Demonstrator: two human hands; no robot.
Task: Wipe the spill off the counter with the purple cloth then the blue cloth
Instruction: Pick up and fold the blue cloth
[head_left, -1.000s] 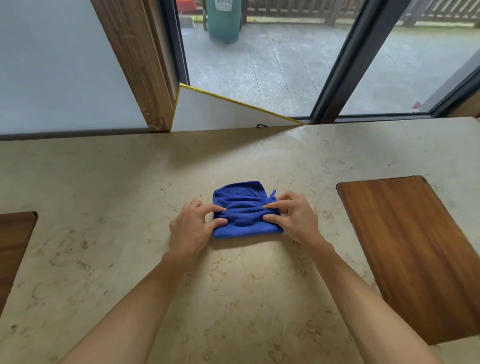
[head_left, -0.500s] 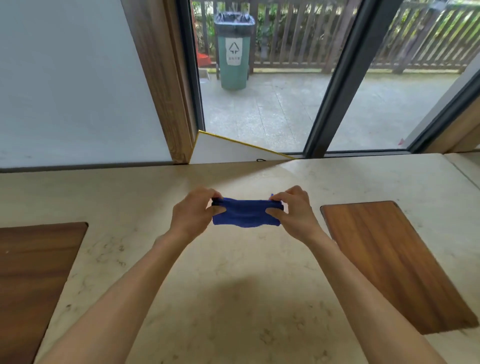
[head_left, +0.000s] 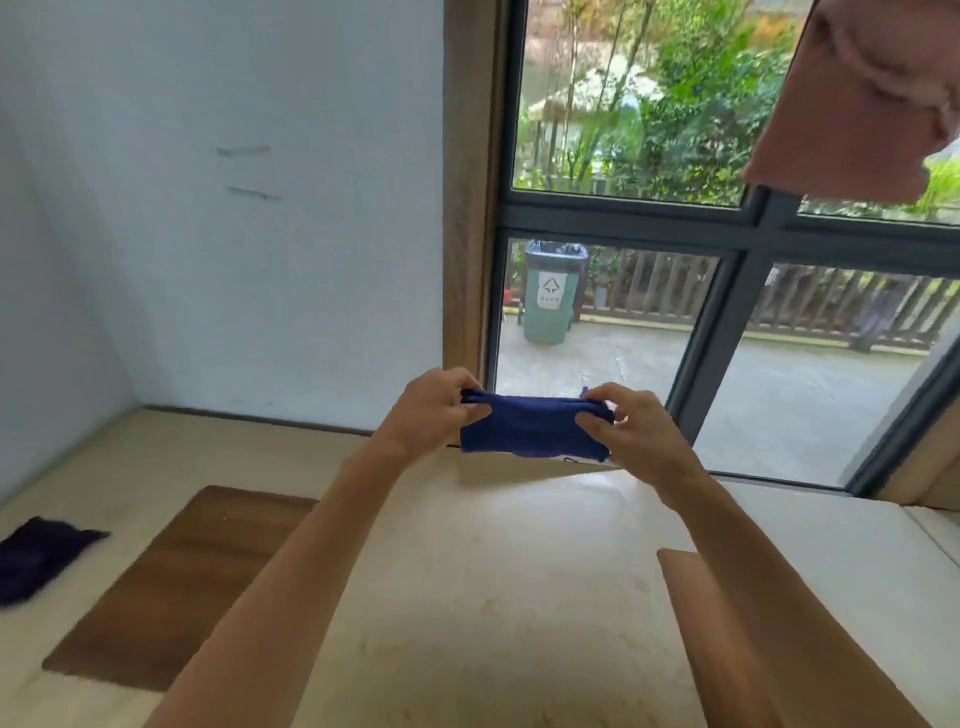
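The blue cloth (head_left: 530, 428) hangs folded in the air above the beige stone counter (head_left: 493, 597), in front of the window. My left hand (head_left: 434, 410) pinches its left end and my right hand (head_left: 631, 436) pinches its right end. The purple cloth (head_left: 36, 558) lies crumpled on the counter at the far left edge of the view. No spill shows on the counter surface.
A brown wooden panel (head_left: 176, 587) is set in the counter at the left, another (head_left: 691, 577) partly hidden behind my right forearm. A white wall stands behind left, a dark-framed window (head_left: 727, 291) behind right. A pink cloth (head_left: 872, 98) hangs at the top right.
Both hands lifted the blue cloth off the counter and raised it higher. The view tilted up, bringing the purple cloth at the left into sight.
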